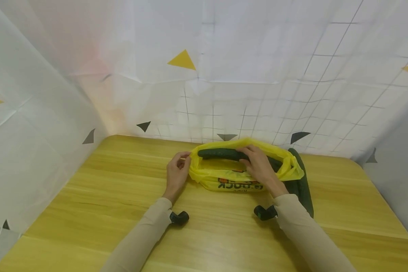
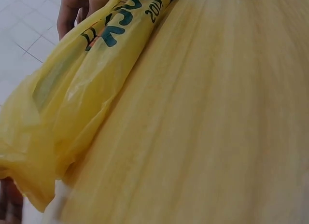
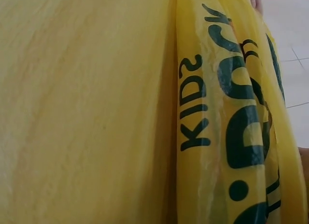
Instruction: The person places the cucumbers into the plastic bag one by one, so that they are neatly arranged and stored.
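Observation:
A yellow plastic bag (image 1: pixel 209 183) with dark printed letters lies on its side, its mouth spread wide. My left hand (image 1: pixel 178 172) pinches the bag's left rim between thumb and fingers. Inside the mouth lies a long dark green cucumber (image 1: pixel 219 153), and my right hand (image 1: pixel 259 165) reaches in and grips it near its middle. Part of that cucumber is hidden behind the right hand. In the left wrist view, the yellow bag (image 2: pixel 91 118) bulges with a greenish shape showing through. The right wrist view shows mostly the bag's lettered side (image 3: pixel 193 171).
More cucumbers (image 1: pixel 305 192) lie to the right of the bag, beside the right forearm. Wood-grained table (image 1: pixel 122 181) runs under everything. White sheeting (image 1: pixel 241 56) with triangles and grid lines hangs behind it and at both sides. A dark wrist camera (image 1: pixel 179 218) sticks out from the left sleeve.

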A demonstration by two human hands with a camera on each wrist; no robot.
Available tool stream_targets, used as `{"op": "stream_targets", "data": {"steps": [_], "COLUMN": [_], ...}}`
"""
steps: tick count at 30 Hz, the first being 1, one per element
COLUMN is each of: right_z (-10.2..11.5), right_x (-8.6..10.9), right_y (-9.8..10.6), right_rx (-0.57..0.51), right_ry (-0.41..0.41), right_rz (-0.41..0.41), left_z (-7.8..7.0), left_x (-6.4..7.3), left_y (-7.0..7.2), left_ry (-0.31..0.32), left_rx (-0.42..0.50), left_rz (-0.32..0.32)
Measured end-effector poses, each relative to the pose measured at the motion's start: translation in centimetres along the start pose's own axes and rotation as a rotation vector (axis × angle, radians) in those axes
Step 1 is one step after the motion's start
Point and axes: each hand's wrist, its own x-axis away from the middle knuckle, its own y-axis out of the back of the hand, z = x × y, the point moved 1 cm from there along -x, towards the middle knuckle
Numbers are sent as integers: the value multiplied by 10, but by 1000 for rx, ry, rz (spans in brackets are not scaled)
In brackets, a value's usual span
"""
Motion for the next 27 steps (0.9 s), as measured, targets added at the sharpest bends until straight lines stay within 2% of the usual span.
{"op": "stream_targets", "data": {"steps": [6, 9, 16, 27], "right_z": [2, 2, 0, -1], "right_x": [1, 2, 3, 1], "right_y": [0, 1, 1, -4], "right_rx": [-12, -18, -17, -10], "right_ry": [-17, -24, -27, -5], "right_rz": [9, 15, 10, 2], "left_z": [0, 0, -3, -3], "left_x": [3, 4, 2, -2], "left_y": [-2, -5, -10, -8], "left_ry": [125, 164, 169, 147], "left_rx": [-69, -97, -103, -36], "left_rz": [47, 52, 12, -99]}}
